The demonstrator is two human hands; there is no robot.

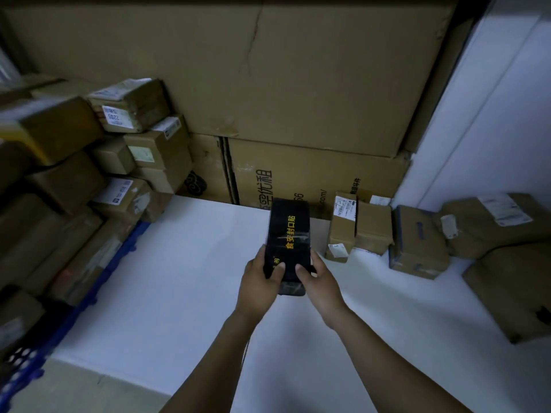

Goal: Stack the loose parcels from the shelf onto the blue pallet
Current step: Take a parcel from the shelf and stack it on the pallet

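Both hands, left hand (261, 281) and right hand (322, 281), grasp a black parcel (287, 231) by its near end. Large cartons (298, 84) fill the back; brown boxes (59, 186) sit stacked on the blue pallet (131, 242) at left; loose parcels (417, 242) lie right. The black one hangs above the white shelf (179, 293).

White shelf (179, 278) carries cardboard parcels (417, 242) at right.

Between left grip (258, 278) and right grip (322, 281): parcel (287, 231), over shelf (185, 278)
Left of grips: parcel stack (155, 150) on pallet (128, 248)
Right: loose parcels (417, 242) on shelf
Behind: stacked cartons (298, 84)
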